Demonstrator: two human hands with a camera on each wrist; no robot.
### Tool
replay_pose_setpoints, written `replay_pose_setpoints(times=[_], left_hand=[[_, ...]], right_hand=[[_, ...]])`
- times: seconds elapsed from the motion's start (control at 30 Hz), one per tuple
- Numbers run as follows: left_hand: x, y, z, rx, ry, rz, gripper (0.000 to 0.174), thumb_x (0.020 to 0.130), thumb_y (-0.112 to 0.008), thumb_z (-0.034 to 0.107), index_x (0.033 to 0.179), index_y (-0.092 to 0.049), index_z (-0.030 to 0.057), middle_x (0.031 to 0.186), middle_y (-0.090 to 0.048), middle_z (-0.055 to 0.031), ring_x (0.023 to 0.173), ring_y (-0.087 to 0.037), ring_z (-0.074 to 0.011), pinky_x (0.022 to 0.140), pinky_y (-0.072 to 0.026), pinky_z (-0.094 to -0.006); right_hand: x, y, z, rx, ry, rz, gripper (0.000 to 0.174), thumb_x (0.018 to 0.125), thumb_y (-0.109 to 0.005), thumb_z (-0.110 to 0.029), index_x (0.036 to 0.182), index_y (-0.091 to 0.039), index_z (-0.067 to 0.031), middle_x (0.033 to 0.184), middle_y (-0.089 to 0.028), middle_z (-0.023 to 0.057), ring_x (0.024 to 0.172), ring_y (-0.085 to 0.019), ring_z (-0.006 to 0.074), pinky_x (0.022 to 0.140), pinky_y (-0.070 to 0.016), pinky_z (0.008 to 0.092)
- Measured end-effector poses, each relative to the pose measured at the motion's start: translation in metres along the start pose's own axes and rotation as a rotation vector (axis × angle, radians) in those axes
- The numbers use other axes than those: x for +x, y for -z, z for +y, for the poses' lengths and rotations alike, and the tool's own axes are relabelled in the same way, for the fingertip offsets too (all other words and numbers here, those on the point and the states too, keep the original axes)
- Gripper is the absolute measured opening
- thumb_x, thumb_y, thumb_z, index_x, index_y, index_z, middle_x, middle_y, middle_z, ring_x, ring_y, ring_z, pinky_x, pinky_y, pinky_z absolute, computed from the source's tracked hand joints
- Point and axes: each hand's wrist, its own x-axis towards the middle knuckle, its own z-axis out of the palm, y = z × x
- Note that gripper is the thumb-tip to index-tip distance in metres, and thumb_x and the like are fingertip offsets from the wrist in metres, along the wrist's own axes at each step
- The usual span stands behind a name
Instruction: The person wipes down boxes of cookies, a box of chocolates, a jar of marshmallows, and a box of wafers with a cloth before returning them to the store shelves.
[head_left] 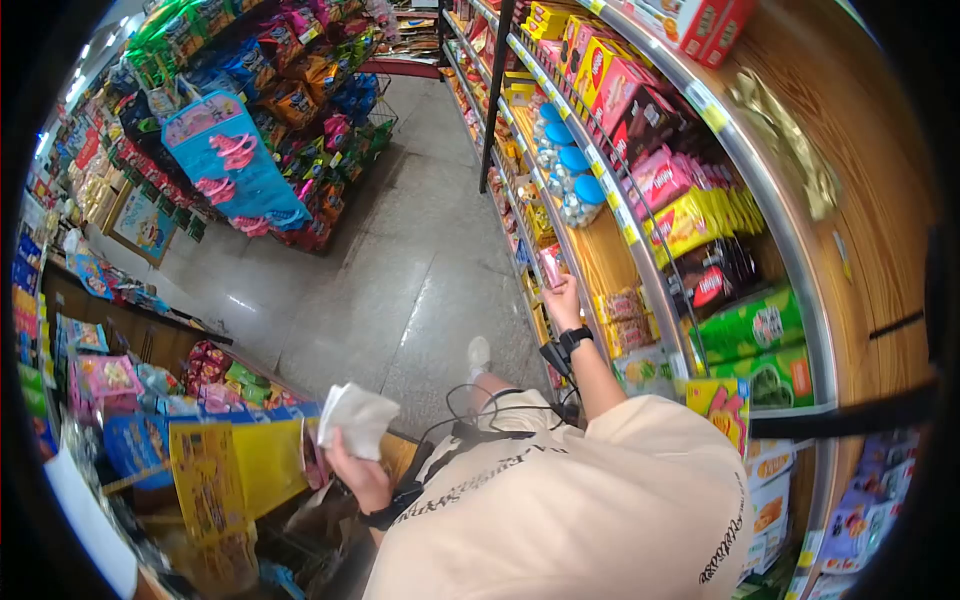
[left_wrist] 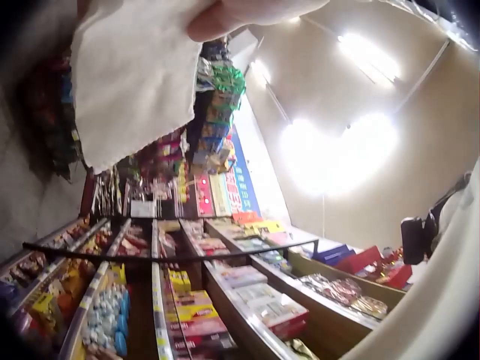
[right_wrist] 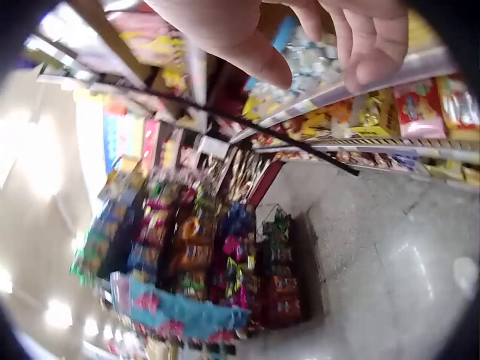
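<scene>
In the head view my left hand (head_left: 358, 470) grips a folded white cloth (head_left: 356, 420), out over the aisle side. The left wrist view shows the thumb (left_wrist: 210, 21) pressed on the same cloth (left_wrist: 135, 82), which hangs flat with a stitched edge. My right hand (head_left: 563, 302) reaches to the shelf on the right, close to a small pink packet (head_left: 551, 266). In the right wrist view the right hand's fingers (right_wrist: 367, 52) are spread loosely apart from the thumb (right_wrist: 262, 64), with nothing between them. Tubs with blue lids (head_left: 572, 160) stand on the shelf beyond.
Tiered snack shelves (head_left: 655, 330) with metal price rails run along my right. A snack rack (head_left: 300, 110) with a blue card of pink items (head_left: 235, 160) stands across the grey floor (head_left: 400, 250). Bagged goods and a yellow packet (head_left: 270, 470) lie at left. A cable (head_left: 470, 400) loops by my waist.
</scene>
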Motion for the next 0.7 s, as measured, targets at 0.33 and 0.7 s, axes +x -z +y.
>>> replay_pose_setpoints(times=[0.33,0.7], left_hand=[[0.16,-0.145,-0.016,-0.025,-0.043,0.003,0.039,0.095,-0.051,0.024,0.125,-0.051,-0.0018,0.122,-0.06,-0.0141,0.109,-0.06,-0.0255,0.096,-0.0462,-0.0377],[0.319,-0.369,-0.078,0.171,0.395,-0.545,0.033,0.093,-0.055,0.02,0.12,-0.055,0.0006,0.117,-0.061,-0.0093,0.109,-0.059,-0.0218,0.095,-0.0453,-0.0346]], right_hand=[[0.214,-0.003,-0.03,-0.313,-0.194,0.488,0.083,0.063,-0.083,-0.036,0.128,-0.048,0.0018,0.126,-0.056,0.024,0.115,-0.054,0.04,0.099,-0.0408,0.0423],[0.288,-0.018,-0.046,-0.354,-0.297,0.323,0.06,0.071,-0.073,-0.039,0.119,-0.06,-0.0047,0.116,-0.063,0.0222,0.11,-0.058,0.0392,0.093,-0.0457,0.0447]])
